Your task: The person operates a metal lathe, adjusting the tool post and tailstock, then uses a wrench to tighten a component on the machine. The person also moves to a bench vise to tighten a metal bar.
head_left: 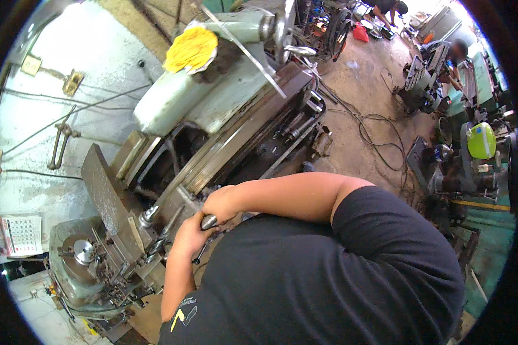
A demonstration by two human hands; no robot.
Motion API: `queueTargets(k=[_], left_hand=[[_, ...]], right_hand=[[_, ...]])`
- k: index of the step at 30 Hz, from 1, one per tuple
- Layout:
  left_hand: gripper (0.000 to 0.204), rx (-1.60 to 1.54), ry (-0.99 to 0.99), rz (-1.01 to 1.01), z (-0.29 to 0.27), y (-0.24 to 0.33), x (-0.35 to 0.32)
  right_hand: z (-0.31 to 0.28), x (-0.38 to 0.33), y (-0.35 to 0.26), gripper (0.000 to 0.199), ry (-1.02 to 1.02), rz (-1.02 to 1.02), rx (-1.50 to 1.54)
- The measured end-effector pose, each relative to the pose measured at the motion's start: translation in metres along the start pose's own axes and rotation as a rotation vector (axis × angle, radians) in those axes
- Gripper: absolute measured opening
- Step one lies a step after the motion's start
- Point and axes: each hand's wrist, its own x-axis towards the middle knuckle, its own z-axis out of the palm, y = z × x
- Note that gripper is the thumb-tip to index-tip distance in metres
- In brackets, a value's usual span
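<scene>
The biggest thing under me is the lathe point(213, 115), a long pale-green cast body with chipped paint and a dark, oily bed running away to the upper right. A yellow cloth point(191, 49) lies bunched on top of the headstock housing, soft against all that hard iron. Down at lower left sits the grey tool post point(85, 251), a round, bright steel face with square clamping blocks crowded about it, and just beside it a flat, dull steel guard plate point(103, 195) stands tilted.

My black T-shirt fills the lower middle, and both forearms come up from it to the carriage. My right hand point(221, 202) is curled, fingers folded inward at the edge of the carriage; what it closes on I cannot tell from here. My left hand point(191, 233) is wrapped about a slim handle point(208, 221), whose rounded, polished metal knob shows just above the knuckles, between the two hands and touching both.

As I judge it, this crank wants a steady, even pull with the wrist kept in line, the other hand bracing, and sleeves and fingers well apart from the chuck side.

Smallest: a paper calendar point(22, 234) on the whitewashed wall at far left.
</scene>
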Motion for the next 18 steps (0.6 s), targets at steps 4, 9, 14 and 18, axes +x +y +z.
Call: queueTargets(k=[4,9,14,18], left_hand=[[0.044,-0.045,-0.084,-0.21,0.044,0.033,0.036],[0.052,-0.04,0.015,-0.335,0.14,0.032,0.05],[0.053,-0.033,-0.015,-0.577,0.19,0.029,0.034],[0.054,0.006,-0.099,-0.733,0.189,0.042,0.02]], right_hand=[[0.019,-0.064,0.126,0.065,0.168,-0.106,0.353],[0.112,-0.227,0.363,0.06,0.402,0.613,0.86],[0.32,-0.492,0.499,0.036,0.401,1.742,0.653],[0.401,-0.562,0.542,0.028,-0.482,1.059,0.095]])
